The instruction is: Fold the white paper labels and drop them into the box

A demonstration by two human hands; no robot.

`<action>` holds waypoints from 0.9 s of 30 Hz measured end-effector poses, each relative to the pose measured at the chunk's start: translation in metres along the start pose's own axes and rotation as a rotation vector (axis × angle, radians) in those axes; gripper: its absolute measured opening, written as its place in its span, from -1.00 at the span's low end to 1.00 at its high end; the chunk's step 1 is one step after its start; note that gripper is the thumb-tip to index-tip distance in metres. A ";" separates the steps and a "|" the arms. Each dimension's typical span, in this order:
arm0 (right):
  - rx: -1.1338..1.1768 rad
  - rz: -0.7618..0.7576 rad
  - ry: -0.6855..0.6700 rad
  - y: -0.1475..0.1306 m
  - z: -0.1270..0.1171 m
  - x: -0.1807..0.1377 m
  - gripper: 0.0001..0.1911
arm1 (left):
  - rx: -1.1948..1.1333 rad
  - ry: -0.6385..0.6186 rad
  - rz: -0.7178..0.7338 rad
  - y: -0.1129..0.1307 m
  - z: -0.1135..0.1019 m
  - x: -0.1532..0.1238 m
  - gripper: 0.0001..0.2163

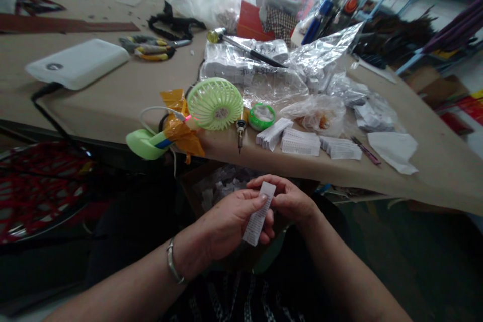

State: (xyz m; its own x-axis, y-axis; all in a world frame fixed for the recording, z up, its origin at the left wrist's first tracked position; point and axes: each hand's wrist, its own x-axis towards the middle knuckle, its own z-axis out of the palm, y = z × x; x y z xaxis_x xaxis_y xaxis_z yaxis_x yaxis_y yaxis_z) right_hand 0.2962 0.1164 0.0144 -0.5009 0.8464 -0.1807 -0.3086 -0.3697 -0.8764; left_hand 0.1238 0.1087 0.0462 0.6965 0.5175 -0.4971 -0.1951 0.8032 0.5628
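Observation:
My left hand (pixel 237 216) is closed around a narrow white label (pixel 257 216) covered in small print, the thumb pressed on its face. The label may be a thin stack; I cannot tell. My right hand (pixel 292 198) is closed at its upper right edge, thumb and fingertips pinching there, partly hidden behind it. Both hands are over the lap, just below the table edge. On the table in front lie fanned stacks of similar labels: a left one (pixel 273 134), a middle one (pixel 301 142) and a right one (pixel 340 148).
Near the table edge are a green fan (pixel 216 104), a soldering-iron-like tip (pixel 240 136), a green round tub (pixel 261 116) and tweezers (pixel 366 151). Behind lie plastic-wrapped bundles (pixel 256 70), a hammer (pixel 252 53) and a white power bank (pixel 81 63). An open box (pixel 194 196) with scraps stands below.

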 end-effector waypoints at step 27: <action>-0.953 -0.426 0.335 -0.005 0.025 -0.006 -0.72 | 0.049 0.082 0.095 0.000 -0.011 -0.002 -0.82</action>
State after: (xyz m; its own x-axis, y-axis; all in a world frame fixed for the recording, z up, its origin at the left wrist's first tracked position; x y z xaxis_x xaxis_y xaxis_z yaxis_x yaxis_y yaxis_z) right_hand 0.2800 0.1037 0.0310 -0.2121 0.9491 0.2327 0.4199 0.3035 -0.8553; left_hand 0.1146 0.1106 0.0395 0.6173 0.6148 -0.4908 -0.2226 0.7349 0.6406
